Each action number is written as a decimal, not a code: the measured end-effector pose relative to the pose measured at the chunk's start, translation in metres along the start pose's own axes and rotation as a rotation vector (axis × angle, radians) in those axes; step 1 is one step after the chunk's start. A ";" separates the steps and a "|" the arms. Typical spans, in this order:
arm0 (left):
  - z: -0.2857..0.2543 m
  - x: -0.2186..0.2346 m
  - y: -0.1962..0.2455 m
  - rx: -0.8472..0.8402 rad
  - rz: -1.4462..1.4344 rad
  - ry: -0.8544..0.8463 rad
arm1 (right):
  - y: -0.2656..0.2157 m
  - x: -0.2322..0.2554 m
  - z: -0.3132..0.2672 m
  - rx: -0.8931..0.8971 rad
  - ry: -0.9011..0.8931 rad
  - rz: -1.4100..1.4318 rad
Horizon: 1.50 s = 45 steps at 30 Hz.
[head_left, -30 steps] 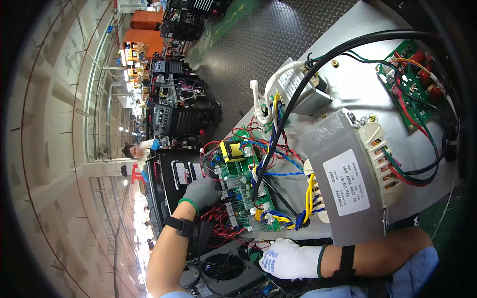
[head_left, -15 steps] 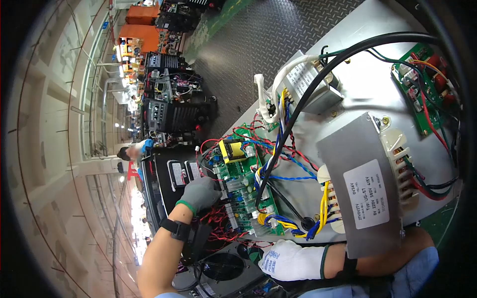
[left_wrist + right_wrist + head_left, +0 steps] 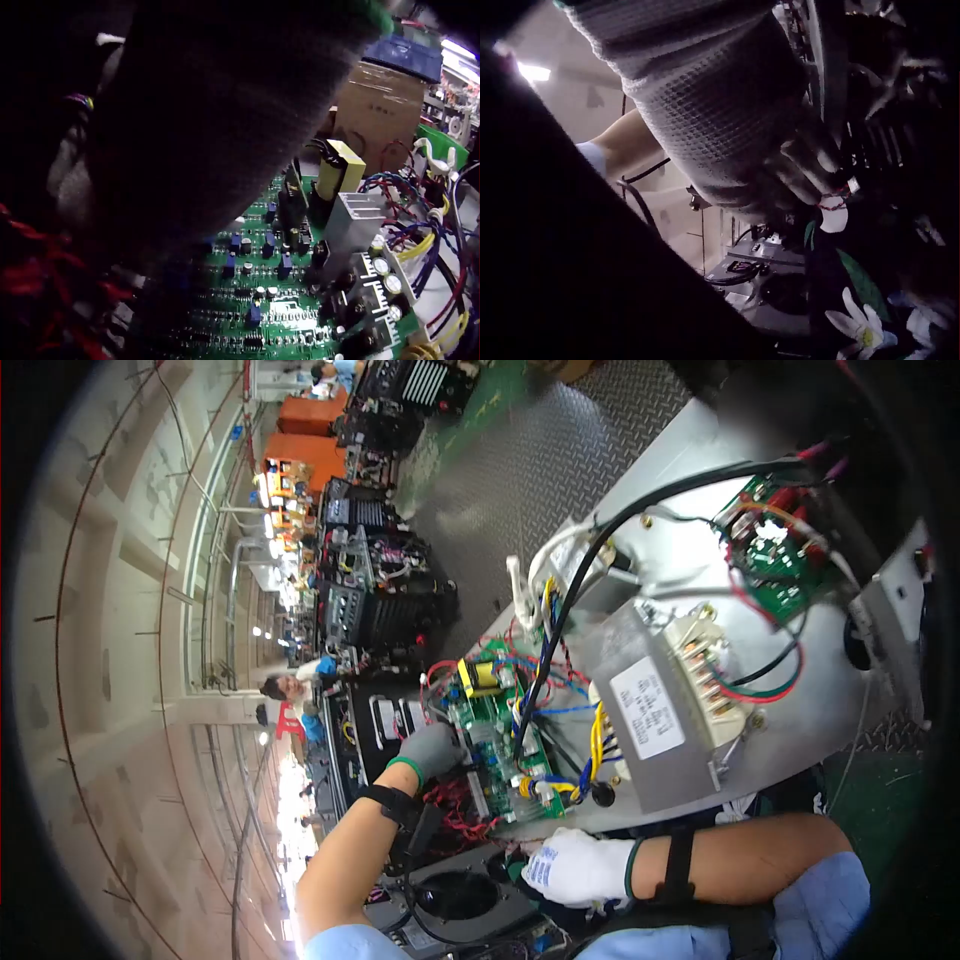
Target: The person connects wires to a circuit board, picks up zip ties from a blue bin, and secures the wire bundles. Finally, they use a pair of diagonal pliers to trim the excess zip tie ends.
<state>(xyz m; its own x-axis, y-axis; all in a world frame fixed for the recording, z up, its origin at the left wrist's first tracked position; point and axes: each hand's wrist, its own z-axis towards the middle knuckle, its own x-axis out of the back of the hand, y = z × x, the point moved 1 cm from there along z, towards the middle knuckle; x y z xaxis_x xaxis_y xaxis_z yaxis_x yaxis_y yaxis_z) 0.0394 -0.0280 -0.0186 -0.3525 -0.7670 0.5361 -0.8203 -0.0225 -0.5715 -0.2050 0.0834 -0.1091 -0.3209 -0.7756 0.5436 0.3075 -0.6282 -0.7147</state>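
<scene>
Board [image 3: 490, 745], green, lies at the edge of the metal plate [image 3: 690, 550], components facing up. My left hand [image 3: 428, 748], in a grey glove, is at the board's near-left edge; its fingertips are hidden, so I cannot tell how far open it is or whether it grips anything. My right hand [image 3: 580, 867], in a white glove, is below the board in the head view, fingers curled, pinching a twisted red-black wire [image 3: 836, 202]. Red wires [image 3: 460, 800] bunch between the two hands, by the board's lower-left edge. On the board: yellow transformer [image 3: 482, 678], blue trimmers [image 3: 286, 264] and a finned heat sink [image 3: 354, 225]. Large transformer [image 3: 645, 710], grey with a white label, sits on the plate to the right of the board; yellow and blue wires [image 3: 598, 745] run between them. Black cable [image 3: 590, 555] arches over the plate. Second board [image 3: 775, 565], also green, is at the plate's far right. Black fan [image 3: 455, 896] shows below my left hand. Another person [image 3: 292, 688] is in the background, left.
</scene>
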 end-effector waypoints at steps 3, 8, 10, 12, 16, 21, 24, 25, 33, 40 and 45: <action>0.014 0.000 -0.009 -0.027 0.071 -0.192 | -0.003 0.008 0.000 -0.054 -0.118 0.065; 0.003 0.003 -0.005 -0.048 -0.112 -0.237 | -0.002 0.005 -0.007 -0.034 0.041 0.058; 0.003 0.000 -0.003 -0.029 -0.124 -0.183 | 0.001 0.006 -0.006 -0.111 0.023 0.125; -0.004 -0.003 0.004 0.068 -0.142 -0.091 | -0.001 0.005 -0.007 -0.175 0.148 0.202; -0.007 -0.010 0.006 0.030 -0.083 0.015 | -0.002 0.018 -0.010 -0.237 0.041 0.229; -0.007 -0.003 0.005 -0.009 0.108 -0.026 | -0.006 0.005 -0.021 -0.180 0.107 0.183; -0.065 0.038 0.017 -0.073 -0.088 0.345 | -0.008 0.002 -0.022 -0.154 0.065 0.165; -0.088 0.056 0.017 -0.098 -0.161 0.492 | -0.008 0.006 -0.022 -0.090 -0.021 0.031; -0.195 0.055 -0.006 0.081 -0.294 0.830 | -0.004 0.011 -0.017 -0.041 -0.009 -0.003; -0.211 -0.044 -0.037 0.199 -0.552 1.004 | -0.001 0.016 -0.009 -0.044 -0.049 0.009; -0.207 -0.072 -0.033 0.133 -0.502 1.203 | -0.007 0.037 0.007 -0.126 0.023 0.116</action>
<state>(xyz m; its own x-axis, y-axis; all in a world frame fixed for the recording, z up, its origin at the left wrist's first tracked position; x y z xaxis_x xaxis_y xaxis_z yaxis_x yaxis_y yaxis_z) -0.0016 0.1605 0.0902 -0.2593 0.3909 0.8831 -0.9529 -0.2523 -0.1681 -0.2125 0.0589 -0.0805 -0.3105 -0.8400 0.4451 0.2291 -0.5205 -0.8225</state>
